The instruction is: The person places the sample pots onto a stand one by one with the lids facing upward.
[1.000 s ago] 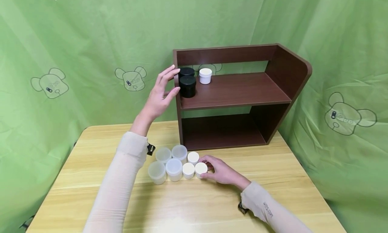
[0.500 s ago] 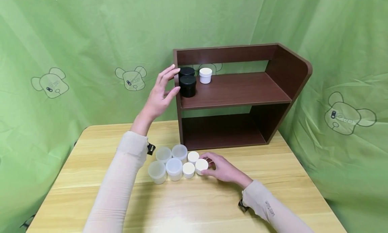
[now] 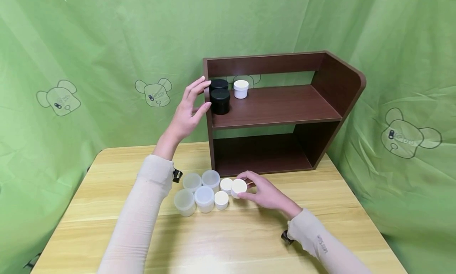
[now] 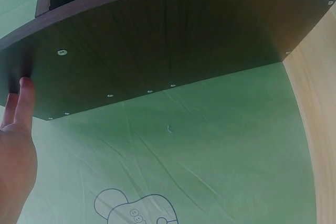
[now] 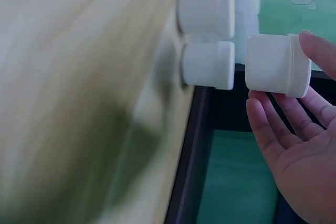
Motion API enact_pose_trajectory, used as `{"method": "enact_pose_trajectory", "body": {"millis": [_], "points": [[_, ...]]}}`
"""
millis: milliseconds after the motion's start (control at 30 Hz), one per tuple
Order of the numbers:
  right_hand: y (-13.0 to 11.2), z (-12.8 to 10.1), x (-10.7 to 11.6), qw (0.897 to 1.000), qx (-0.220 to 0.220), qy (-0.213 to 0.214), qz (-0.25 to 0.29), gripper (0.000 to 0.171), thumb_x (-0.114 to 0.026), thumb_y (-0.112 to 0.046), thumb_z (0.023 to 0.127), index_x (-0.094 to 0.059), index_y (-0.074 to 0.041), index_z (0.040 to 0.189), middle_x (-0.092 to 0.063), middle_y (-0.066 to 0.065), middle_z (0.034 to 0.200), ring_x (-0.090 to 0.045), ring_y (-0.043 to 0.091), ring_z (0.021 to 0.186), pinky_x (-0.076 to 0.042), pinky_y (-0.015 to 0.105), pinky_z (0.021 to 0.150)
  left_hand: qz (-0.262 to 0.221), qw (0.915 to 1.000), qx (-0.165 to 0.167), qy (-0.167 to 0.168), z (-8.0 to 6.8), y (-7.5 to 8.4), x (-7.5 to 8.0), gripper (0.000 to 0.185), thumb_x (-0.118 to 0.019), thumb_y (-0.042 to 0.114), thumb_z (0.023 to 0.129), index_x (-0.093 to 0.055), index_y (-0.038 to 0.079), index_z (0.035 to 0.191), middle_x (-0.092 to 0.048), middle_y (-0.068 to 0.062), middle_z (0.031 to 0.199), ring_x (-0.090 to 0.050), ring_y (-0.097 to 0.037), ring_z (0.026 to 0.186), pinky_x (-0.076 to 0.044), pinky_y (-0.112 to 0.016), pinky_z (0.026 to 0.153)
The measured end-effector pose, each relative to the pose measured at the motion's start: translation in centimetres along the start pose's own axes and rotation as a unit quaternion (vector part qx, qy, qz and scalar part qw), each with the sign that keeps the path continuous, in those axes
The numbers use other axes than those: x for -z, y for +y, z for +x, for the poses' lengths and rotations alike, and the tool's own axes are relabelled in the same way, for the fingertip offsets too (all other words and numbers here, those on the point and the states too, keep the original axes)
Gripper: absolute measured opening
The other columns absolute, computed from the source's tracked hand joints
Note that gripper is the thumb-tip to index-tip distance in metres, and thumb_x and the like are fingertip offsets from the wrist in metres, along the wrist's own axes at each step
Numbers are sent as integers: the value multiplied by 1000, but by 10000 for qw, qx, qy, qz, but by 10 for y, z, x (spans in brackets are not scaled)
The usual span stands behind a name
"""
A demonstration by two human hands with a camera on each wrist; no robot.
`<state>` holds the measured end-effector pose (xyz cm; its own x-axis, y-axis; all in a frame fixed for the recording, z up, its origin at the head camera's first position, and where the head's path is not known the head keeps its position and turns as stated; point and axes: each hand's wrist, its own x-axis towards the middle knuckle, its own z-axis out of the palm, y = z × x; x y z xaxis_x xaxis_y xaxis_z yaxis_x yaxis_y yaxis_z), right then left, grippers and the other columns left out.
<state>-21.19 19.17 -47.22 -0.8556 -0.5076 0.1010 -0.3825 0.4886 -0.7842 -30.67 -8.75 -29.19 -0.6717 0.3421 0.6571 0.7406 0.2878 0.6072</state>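
Observation:
In the head view my right hand [image 3: 268, 193] pinches a small white lidded jar [image 3: 238, 188] between thumb and fingers. The right wrist view shows that white jar [image 5: 272, 64] held off the table, apart from two similar white jars [image 5: 206, 64] still standing there. My left hand [image 3: 185, 115] rests its fingertips against the left side of the brown desk shelf [image 3: 278, 107], fingers loosely extended and holding nothing. Fingers [image 4: 24, 106] touch the outer side panel in the left wrist view. On the upper board stand two black jars [image 3: 220, 103] and one white jar [image 3: 240, 90].
Several larger translucent jars [image 3: 204, 198] stand grouped left of the small white ones on the wooden table [image 3: 199, 242]. The shelf's lower compartment [image 3: 261, 151] lies just behind them. A green curtain [image 3: 107, 48] encloses the table's back and sides.
My right hand has raised the white jar off the table and carried it slightly back and right, away from the other two. My left hand has not moved.

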Motion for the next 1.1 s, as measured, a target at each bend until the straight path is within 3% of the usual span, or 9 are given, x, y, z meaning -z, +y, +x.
{"method": "enact_pose_trajectory", "body": {"millis": [533, 633, 767, 1100], "points": [[-38, 14, 34, 9957, 716, 547, -220, 47, -84, -17, 89, -63, -14, 130, -68, 0, 123, -66, 19, 108, -59, 47, 98, 3, 10000, 41, 21, 0, 0, -1, 49, -55, 9, 106, -42, 7, 154, -26, -13, 168, -42, -33, 146, -59, -50, 103], [-46, 18, 44, 9943, 827, 646, -210, 47, -84, -17, 88, -63, -13, 130, -68, 1, 123, -67, 18, 107, -60, 40, 98, 24, 10000, 49, 34, 0, 0, -1, 49, -55, 9, 106, -42, 8, 154, -26, -12, 168, -43, -32, 146, -59, -49, 103], [-60, 21, 59, 9927, 890, 791, -206, 48, -85, -16, 88, -63, -12, 130, -67, 2, 124, -67, 16, 106, -60, 35, 97, 13, 10000, 49, 43, 0, -1, -2, 49, -55, 9, 106, -42, 9, 154, -26, -11, 168, -43, -32, 146, -59, -49, 103], [-88, 30, 87, 9879, 936, 1233, -132, 50, -84, -14, 88, -62, -12, 132, -66, 3, 128, -64, 18, 108, -62, 38, 95, -28, 10000, 59, 32, 0, 0, -2, 49, -55, 10, 106, -42, 8, 154, -26, -10, 168, -43, -31, 146, -59, -51, 103]]}}
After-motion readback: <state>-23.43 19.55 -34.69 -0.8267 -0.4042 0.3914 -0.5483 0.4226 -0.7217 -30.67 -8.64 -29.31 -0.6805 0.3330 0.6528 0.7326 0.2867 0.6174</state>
